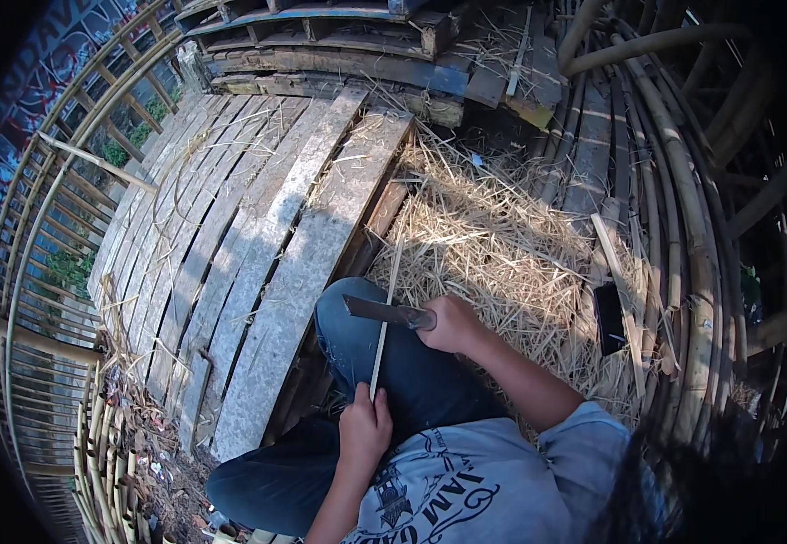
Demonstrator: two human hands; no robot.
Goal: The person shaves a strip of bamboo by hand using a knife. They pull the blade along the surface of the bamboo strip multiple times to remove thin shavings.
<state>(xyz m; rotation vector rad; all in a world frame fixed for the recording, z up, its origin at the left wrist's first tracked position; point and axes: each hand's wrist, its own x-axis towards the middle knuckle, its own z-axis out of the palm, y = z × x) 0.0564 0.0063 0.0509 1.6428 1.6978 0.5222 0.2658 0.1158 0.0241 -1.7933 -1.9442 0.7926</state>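
Note:
My left hand (365,424) is closed around the lower end of a thin pale bamboo strip (394,276), which slants up and away from me over my bent knee. In my right hand (452,325) is the handle of a machete (377,311), a broad dark blade pointing left. The blade lies across the strip just above my jeans-covered knee; whether its edge bites into the strip I cannot tell. Part of the machete's handle is hidden inside my fist.
Bamboo shavings (484,236) cover the ground ahead. To the left lies a wooden plank platform (275,236), with a bamboo fence (67,218) beyond it. Stacked pallets (321,63) stand at the back. Long bamboo poles (684,236) and a black phone-like object (608,318) lie at right.

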